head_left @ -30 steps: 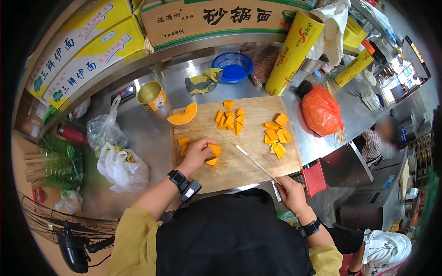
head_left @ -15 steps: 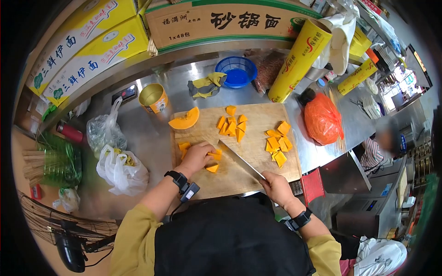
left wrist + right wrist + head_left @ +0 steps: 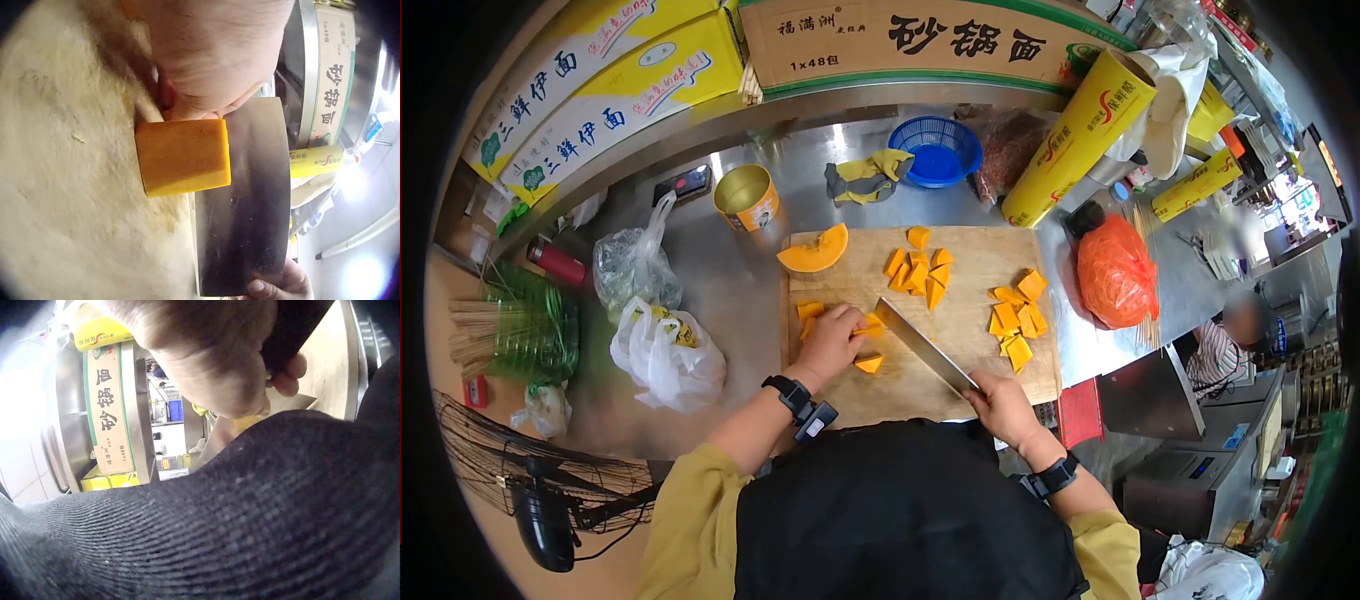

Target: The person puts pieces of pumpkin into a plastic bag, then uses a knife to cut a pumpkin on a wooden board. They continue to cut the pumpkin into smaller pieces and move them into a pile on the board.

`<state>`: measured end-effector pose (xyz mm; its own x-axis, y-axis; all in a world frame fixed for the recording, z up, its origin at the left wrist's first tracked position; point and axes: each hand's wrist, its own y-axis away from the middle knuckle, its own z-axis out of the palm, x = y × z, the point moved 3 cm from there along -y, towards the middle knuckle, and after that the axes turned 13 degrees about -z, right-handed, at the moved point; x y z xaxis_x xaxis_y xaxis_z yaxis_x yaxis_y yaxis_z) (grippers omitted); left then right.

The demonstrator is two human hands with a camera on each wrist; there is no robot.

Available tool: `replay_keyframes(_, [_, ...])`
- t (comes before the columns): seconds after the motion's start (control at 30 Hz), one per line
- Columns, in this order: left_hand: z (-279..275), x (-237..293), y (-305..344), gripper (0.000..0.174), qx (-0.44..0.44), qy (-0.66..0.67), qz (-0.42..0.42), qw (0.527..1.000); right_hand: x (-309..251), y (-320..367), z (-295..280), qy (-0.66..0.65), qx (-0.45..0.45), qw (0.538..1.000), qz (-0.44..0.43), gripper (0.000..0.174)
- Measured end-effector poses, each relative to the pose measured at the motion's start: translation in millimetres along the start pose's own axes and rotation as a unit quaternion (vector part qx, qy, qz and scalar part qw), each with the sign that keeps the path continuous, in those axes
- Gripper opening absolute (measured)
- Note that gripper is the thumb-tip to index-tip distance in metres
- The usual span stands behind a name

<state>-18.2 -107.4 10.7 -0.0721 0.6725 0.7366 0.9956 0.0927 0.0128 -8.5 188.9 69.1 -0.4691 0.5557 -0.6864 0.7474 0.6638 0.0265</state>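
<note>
On the wooden cutting board (image 3: 840,395), the left hand (image 3: 832,343) holds an orange pumpkin piece (image 3: 871,325) (image 3: 184,156) with its fingers. The right hand (image 3: 1003,405) grips the handle of a wide-bladed knife (image 3: 925,347). In the left wrist view the blade (image 3: 244,200) stands against the far side of the piece, close to the left fingertips. A loose pumpkin piece (image 3: 868,364) lies just nearer the body, and others (image 3: 809,311) lie left of the left hand. The right wrist view shows the right hand (image 3: 200,356) round a dark handle.
Cut pumpkin lies in one pile (image 3: 918,272) at the board's back middle and another (image 3: 1020,318) at its right, with a larger slice (image 3: 814,250) back left. Behind are a can (image 3: 747,198), cloth (image 3: 867,178) and blue basket (image 3: 936,152); a red bag (image 3: 1116,272) stands right.
The knife has swung from pointing up-left, away from the left hand, to beside the piece under the left fingers; the right hand has moved slightly left. The head view has shifted.
</note>
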Motion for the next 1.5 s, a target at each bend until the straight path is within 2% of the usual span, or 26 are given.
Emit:
replay_keyframes(0.13, [-13.7, -0.9, 21.4, 0.024, 0.069, 0.028, -0.086, 0.994, -1.0, 14.9, -7.5, -0.001, 0.005, 1.000, 0.017, 0.013])
replay_keyframes(0.33, [-16.8, 31.3, 50.5, 0.027, -0.105, 0.080, 0.052, 0.990, -2.7, 33.2, -3.3, -0.007, -0.006, 0.999, 0.032, 0.013])
replay_keyframes(0.43, [-8.0, 23.6, 48.1, 0.026, -0.060, 0.036, 0.087, 0.994, -17.2, 36.5, -5.6, -0.020, 0.007, 0.999, 0.026, 0.013])
replay_keyframes(0.63, [-0.2, 22.8, 48.8, 0.026, -0.075, 0.017, 0.047, 0.996, -30.4, 48.1, 1.8, -0.052, 0.030, 0.998, 0.012, 0.018])
replay_keyframes(0.73, [5.7, 23.5, 51.6, 0.026, -0.071, 0.041, 0.027, 0.996, -35.9, 52.7, 4.6, -0.055, 0.030, 0.998, 0.024, 0.017])
replay_keyframes(0.83, [11.5, 28.1, 54.7, 0.028, -0.105, 0.089, -0.009, 0.990, -40.4, 55.9, 10.3, -0.064, 0.030, 0.997, 0.042, 0.015])
replay_keyframes(1.03, [13.4, 23.7, 53.7, 0.024, -0.075, 0.062, 0.070, 0.993, -35.6, 64.3, 18.7, -0.064, 0.038, 0.996, 0.054, 0.014])
replay_keyframes(1.13, [7.9, 28.7, 52.8, 0.022, -0.092, 0.037, 0.077, 0.992, -36.1, 70.2, 16.7, -0.067, 0.045, 0.993, 0.080, 0.013])
replay_keyframes(1.23, [-1.8, 51.9, 55.2, 0.019, -0.073, -0.076, 0.211, 0.972, -33.8, 75.0, 17.4, -0.071, 0.058, 0.992, 0.087, 0.013])
replay_keyframes(1.33, [1.1, 49.7, 57.4, 0.021, -0.126, -0.085, 0.234, 0.960, -34.9, 79.3, 17.3, -0.075, 0.073, 0.991, 0.079, 0.013])
replay_keyframes(1.43, [3.4, 38.3, 64.0, 0.027, -0.181, -0.104, 0.208, 0.956, -29.1, 84.7, 20.7, -0.059, 0.047, 0.994, 0.081, 0.013])
replay_keyframes(1.5, [0.5, 34.2, 69.5, 0.032, -0.170, -0.053, 0.185, 0.966, -28.9, 87.2, 20.9, -0.058, 0.047, 0.994, 0.074, 0.012])
